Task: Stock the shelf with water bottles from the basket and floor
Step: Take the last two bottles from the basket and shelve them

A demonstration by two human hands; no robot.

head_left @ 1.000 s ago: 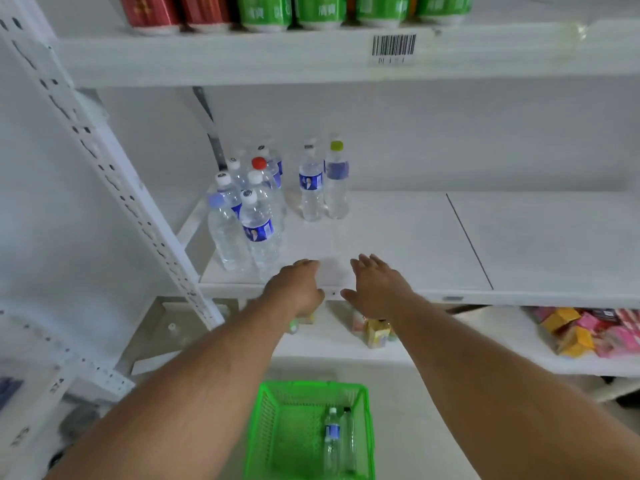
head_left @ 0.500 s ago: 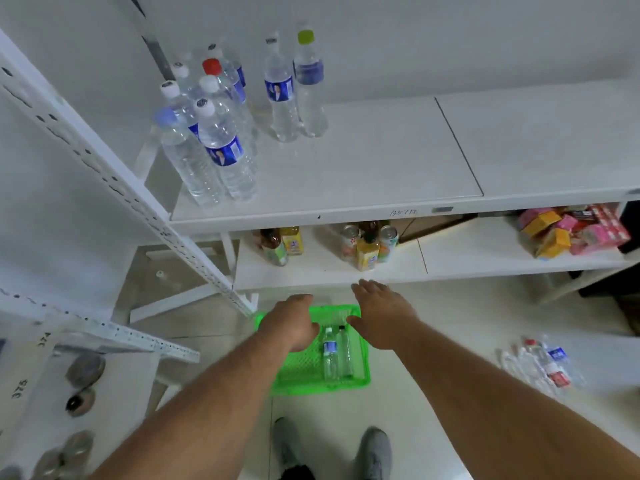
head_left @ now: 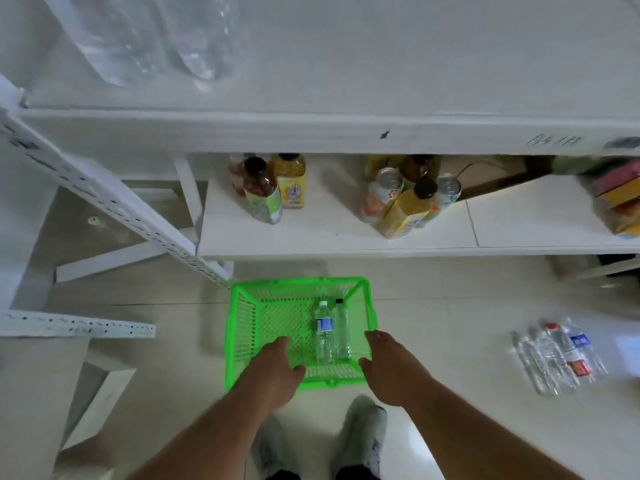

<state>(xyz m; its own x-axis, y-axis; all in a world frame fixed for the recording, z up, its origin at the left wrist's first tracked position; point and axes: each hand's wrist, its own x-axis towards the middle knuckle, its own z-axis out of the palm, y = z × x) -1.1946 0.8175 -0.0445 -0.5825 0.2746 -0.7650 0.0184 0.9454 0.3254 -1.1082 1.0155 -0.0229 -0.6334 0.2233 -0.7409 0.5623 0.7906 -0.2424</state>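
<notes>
A green plastic basket (head_left: 242, 327) stands on the floor below me. Two water bottles lie side by side in it: one with a blue label and white cap (head_left: 324, 332), one plain with a black cap (head_left: 342, 329). My left hand (head_left: 273, 370) hovers over the basket's near left part, empty, fingers loosely curled. My right hand (head_left: 389, 367) hangs at the basket's near right corner, empty with fingers apart. Several more water bottles (head_left: 557, 355) lie on the floor to the right. The bases of stocked bottles (head_left: 194, 39) show on the white shelf (head_left: 346, 129) at top left.
The lower shelf (head_left: 332, 237) holds juice bottles (head_left: 277, 188) and cans (head_left: 408, 202), with coloured boxes (head_left: 620, 199) at far right. A white perforated upright (head_left: 114, 206) slants down to the basket's far left corner. My shoes (head_left: 363, 434) stand just behind the basket.
My view has tilted down from the shelf to the floor. Both hands have dropped from the shelf's front edge to just above the basket, still empty.
</notes>
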